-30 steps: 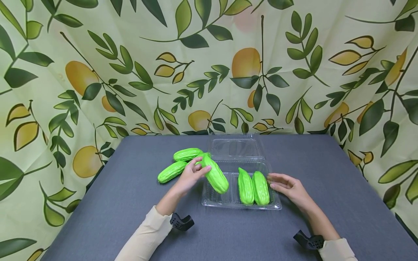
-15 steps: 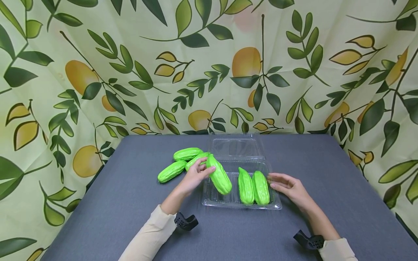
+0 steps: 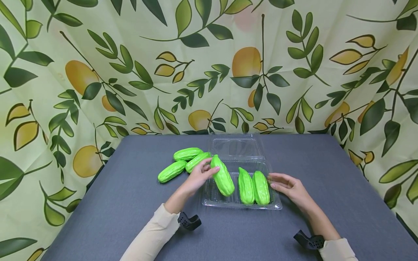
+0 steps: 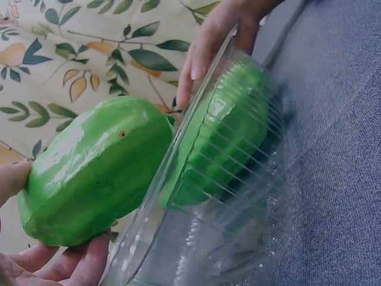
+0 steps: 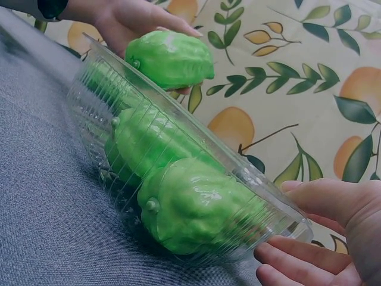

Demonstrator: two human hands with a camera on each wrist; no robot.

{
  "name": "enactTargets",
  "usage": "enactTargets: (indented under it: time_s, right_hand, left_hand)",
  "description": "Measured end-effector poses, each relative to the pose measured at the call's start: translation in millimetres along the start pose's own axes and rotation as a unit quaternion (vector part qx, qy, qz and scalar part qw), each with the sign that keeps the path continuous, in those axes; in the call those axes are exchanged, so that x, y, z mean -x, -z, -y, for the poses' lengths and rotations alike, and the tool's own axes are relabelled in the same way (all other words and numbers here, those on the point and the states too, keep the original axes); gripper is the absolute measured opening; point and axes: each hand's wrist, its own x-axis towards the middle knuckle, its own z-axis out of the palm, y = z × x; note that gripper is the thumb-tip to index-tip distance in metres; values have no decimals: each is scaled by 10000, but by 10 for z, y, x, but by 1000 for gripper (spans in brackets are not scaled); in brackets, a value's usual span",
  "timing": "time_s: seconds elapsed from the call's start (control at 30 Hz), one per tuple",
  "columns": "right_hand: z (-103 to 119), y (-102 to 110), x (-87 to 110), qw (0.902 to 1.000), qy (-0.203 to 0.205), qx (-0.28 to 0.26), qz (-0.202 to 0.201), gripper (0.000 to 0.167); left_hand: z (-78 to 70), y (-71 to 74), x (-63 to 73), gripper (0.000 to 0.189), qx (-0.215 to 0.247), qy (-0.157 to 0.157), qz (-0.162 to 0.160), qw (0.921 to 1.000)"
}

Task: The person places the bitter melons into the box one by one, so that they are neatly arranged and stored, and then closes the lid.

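Note:
My left hand (image 3: 197, 178) holds a bright green bitter melon (image 3: 223, 177) over the left part of a clear plastic clamshell box (image 3: 209, 203). In the left wrist view the thumb lies on one side of the bitter melon (image 4: 98, 173) and the fingers on the other. Two more bitter melons, a left one (image 3: 246, 186) and a right one (image 3: 261, 188), lie side by side in the box's right half. My right hand (image 3: 290, 186) grips the box's right edge, thumb at the rim and fingers against the outer wall in the right wrist view.
Three bitter melons lie on the grey tabletop (image 3: 130, 210) left of the box, one of them (image 3: 172, 171) nearest the front. The box's lid (image 3: 236, 148) is folded back behind it. A leaf-patterned curtain (image 3: 209, 72) hangs behind the table.
My left hand has moved right with its bitter melon, further over the box. More of the bitter melon behind it shows now. My right hand and the box have stayed in place.

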Motion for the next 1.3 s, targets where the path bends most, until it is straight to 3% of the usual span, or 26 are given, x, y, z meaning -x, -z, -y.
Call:
enactTargets:
  time_s: [0.33, 0.57, 1.3]
  right_hand:
    - [-20, -5, -6, 9999, -107, -108, -30, 51]
    - [-30, -9, -5, 9997, -22, -255, -15, 52]
    - [-29, -21, -2, 9999, -88, 28, -73, 49]
  left_hand:
    - [-16, -82, -30, 62, -110, 146, -10, 9998]
    - [-25, -126, -54, 58, -131, 52, 45, 9999]
    - [6, -278, -142, 60, -457, 180, 239, 9985]
